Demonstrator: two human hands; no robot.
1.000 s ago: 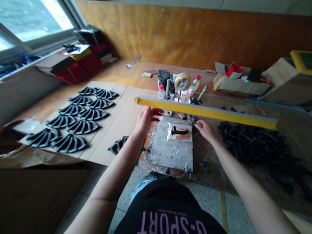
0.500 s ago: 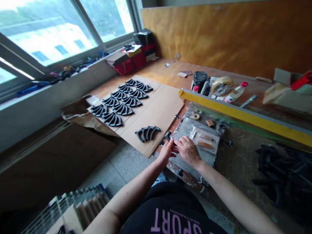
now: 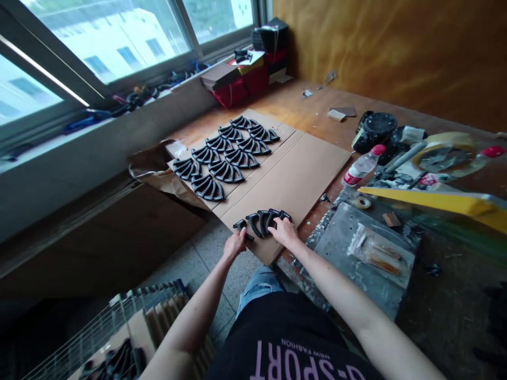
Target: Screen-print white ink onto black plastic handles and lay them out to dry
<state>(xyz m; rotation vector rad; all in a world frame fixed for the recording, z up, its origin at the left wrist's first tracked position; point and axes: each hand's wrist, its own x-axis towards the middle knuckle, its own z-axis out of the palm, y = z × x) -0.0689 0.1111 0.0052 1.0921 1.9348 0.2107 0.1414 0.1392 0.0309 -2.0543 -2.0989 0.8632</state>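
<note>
My left hand [image 3: 235, 245] is closed on a black curved part [image 3: 240, 225] with a T-shaped end, over the near edge of the cardboard sheet [image 3: 301, 174]. Just right of it, several matching curved parts [image 3: 263, 221] lie side by side in a short fan. My right hand [image 3: 285, 232] grips the right end of that fan, its thumb and fingers around the last part. The fingertips there are partly hidden. Farther back on the cardboard, more black curved parts [image 3: 225, 171] are laid out in neat fans, in two rows.
To the right is a grey board [image 3: 336, 237] with a plastic bag of wooden-looking pieces [image 3: 380, 253] and a tape roll [image 3: 361, 202]. A red-capped bottle [image 3: 362, 166], a black jar [image 3: 378, 129] and a yellow bar [image 3: 435, 200] stand behind. A wire rack [image 3: 114, 327] is at lower left.
Both hands have moved left from the grey board onto the cardboard, bringing one black curved part to the left end of the near fan. The view has turned left.
</note>
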